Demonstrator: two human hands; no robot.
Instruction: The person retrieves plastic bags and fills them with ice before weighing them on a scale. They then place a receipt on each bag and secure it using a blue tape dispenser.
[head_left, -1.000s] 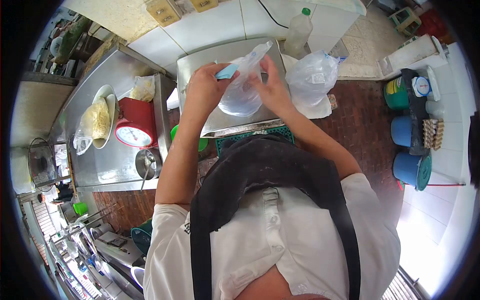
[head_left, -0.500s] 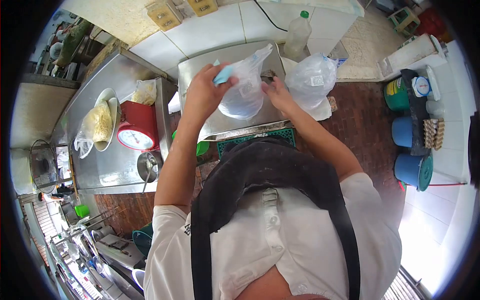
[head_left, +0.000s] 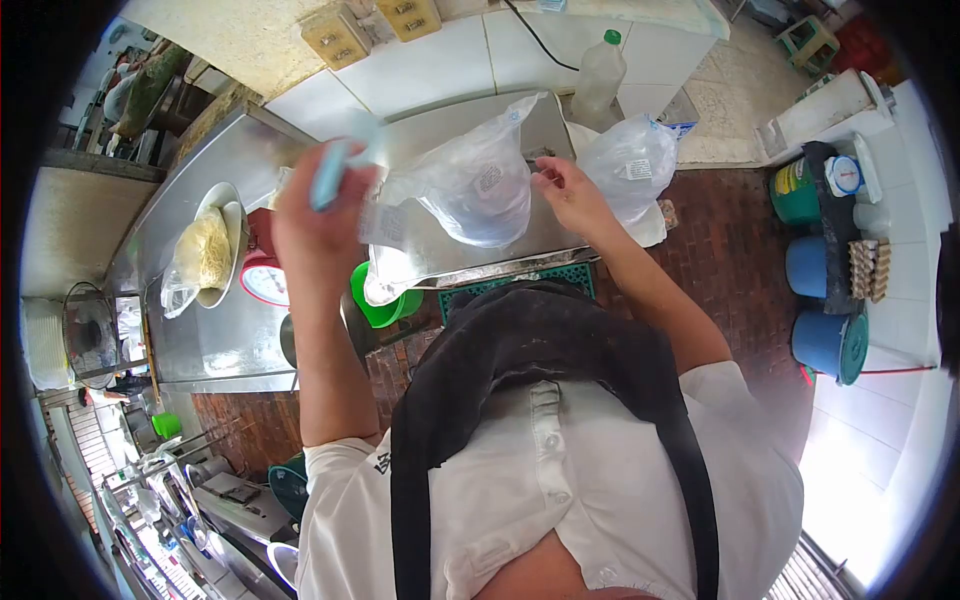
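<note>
My left hand (head_left: 322, 205), blurred by motion, is closed on a light blue folded piece (head_left: 329, 178) whose material I cannot make out. Beside and below that hand, loose clear plastic (head_left: 385, 222) stretches towards a filled clear plastic bag (head_left: 480, 190) on the steel table (head_left: 440, 255). My right hand (head_left: 578, 200) is just right of this bag, its fingers loosely bent and apart, with nothing visible in them. A second filled plastic bag (head_left: 630, 170) sits close behind the right hand, on the table's right side.
A bottle with a green cap (head_left: 600, 80) stands by the tiled wall. On the left counter (head_left: 225, 345) are a bowl with a bag of pale yellow food (head_left: 205, 250) and a red scale (head_left: 262, 270). A green bucket (head_left: 385, 300) is below the table edge; blue buckets (head_left: 820, 335) line the right wall.
My left hand has swung left with the light blue piece, away from the filled bag, whose plastic now spreads leftward. My right hand stays near the bag's right side.
</note>
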